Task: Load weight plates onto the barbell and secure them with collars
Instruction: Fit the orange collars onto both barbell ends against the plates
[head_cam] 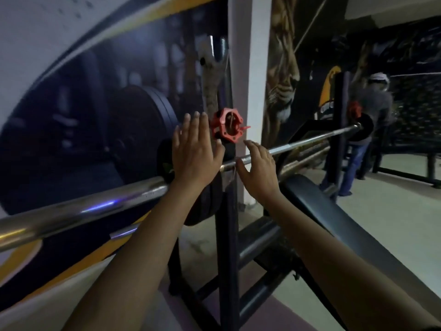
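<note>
**A:** What do you count from where you sit?

**B:** I see one long chrome steel barbell [78, 209], two red plastic clamp collars and two black round weight plates. The near black plate [164, 161] sits on the bar's near sleeve, mostly hidden behind my left hand [194, 154]. The far black plate [366, 125] is at the other end, around two o'clock. One red collar [229, 126] hangs at the rack upright [226, 235], at twelve o'clock from my hands and off the bar. The second red collar [354, 109] is beside the far plate; I cannot tell whether it is clamped on the sleeve.

**A:** Which way does the bar run?

**B:** Its long axis goes from eight o'clock, close to me, up to two o'clock, far away. It lies level across the black steel rack, above the black padded bench [334, 218].

**A:** And the hands?

**B:** The left one is flat and spread, fingers pointing to twelve, palm against the near plate's face; it grips nothing. My right hand [259, 173] is also spread wide, fingers extended over the thin shaft just past the upright, closed on nothing. I cannot tell whether its palm touches the bar.

**A:** Anyone else?

**B:** One person in blue jeans [350, 161] stands at the far end, at two o'clock, near the far plate.
</note>
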A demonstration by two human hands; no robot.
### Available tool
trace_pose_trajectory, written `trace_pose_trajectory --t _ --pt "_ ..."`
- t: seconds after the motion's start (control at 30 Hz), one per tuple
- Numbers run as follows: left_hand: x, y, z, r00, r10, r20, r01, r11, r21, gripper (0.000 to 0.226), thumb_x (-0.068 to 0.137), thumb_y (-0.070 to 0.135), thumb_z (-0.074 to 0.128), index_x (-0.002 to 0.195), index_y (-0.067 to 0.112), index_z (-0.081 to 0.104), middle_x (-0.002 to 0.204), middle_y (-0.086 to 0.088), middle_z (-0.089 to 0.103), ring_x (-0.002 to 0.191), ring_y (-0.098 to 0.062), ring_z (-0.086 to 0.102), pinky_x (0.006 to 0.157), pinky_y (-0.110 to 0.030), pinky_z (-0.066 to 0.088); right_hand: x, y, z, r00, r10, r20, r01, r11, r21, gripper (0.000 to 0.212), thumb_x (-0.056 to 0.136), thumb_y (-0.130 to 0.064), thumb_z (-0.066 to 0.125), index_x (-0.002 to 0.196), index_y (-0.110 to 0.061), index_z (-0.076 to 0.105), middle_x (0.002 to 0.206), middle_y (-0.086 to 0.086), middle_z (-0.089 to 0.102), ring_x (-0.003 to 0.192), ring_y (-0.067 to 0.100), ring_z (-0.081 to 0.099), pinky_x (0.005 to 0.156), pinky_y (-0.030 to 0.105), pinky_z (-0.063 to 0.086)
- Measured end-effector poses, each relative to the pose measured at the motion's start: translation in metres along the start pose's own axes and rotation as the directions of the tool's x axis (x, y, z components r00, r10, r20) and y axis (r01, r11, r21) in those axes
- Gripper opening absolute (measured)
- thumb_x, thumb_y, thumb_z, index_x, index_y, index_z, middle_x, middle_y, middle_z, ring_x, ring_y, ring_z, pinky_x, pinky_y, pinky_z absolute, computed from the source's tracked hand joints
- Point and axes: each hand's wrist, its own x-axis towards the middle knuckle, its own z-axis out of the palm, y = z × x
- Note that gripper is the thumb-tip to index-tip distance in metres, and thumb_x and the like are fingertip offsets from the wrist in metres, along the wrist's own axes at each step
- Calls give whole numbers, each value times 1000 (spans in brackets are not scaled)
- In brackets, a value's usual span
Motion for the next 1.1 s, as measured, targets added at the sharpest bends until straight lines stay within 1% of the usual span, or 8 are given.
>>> trace_pose_trajectory --t 0.1,0.23,0.37,0.53,0.6,0.7,0.93,1.1 --pt "13 1 12 991 -107 77 100 991 86 67 91 40 38 144 4 16 151 -16 24 141 -30 14 114 -44 9 25 11 20 989 148 25 -148 935 322 41 92 -27 54 128 -9 47 125 12 54 115 23 49 93 28 35" --pt "13 0 22 973 -186 133 152 961 232 68 92 41 35 144 3 14 151 -16 24 141 -29 15 114 -43 9 48 15 40 883 404 241 -449 576 683 46 94 -33 50 131 -8 39 127 12 52 114 21 50 100 40 41" --pt "11 0 23 968 -201 153 145 937 318 66 92 40 35 143 3 17 149 -16 29 139 -29 19 114 -43 12 65 13 57 757 456 468 -597 194 778 44 95 -36 47 126 -4 43 121 18 58 105 31 59 92 49 49" --pt "12 2 21 961 -229 157 164 925 343 63 92 39 36 142 4 22 147 -15 33 138 -29 24 113 -43 16 76 14 60 717 385 580 -554 -190 811 39 97 -25 45 129 -2 42 119 19 60 92 22 65 67 28 53" --pt "11 2 20 959 -231 165 163 924 347 62 92 39 36 142 4 23 147 -15 34 138 -29 25 113 -43 16 79 18 57 715 384 584 -510 -284 812 41 96 -18 48 131 0 40 118 20 59 92 22 64 73 29 55" --pt "12 2 20 959 -225 171 158 929 335 60 93 39 36 141 4 25 146 -15 35 137 -29 25 113 -42 15 81 25 49 722 401 564 -492 -276 826 41 93 -15 53 129 0 41 121 22 58 101 28 63 92 43 51" --pt "19 -2 10 971 -206 122 196 976 90 57 94 37 36 140 4 29 145 -15 37 136 -28 28 110 -42 20 83 9 10 787 389 479 -459 -152 876 40 92 -12 53 128 1 42 124 25 56 108 33 60 96 45 47" --pt "28 -9 -14 957 -253 141 288 893 -346 53 94 39 39 139 10 34 144 -12 41 132 -25 36 105 -33 28 67 -25 -20 839 377 393 -425 1 905 32 91 -12 54 119 2 48 102 19 61 95 32 61 90 43 49"
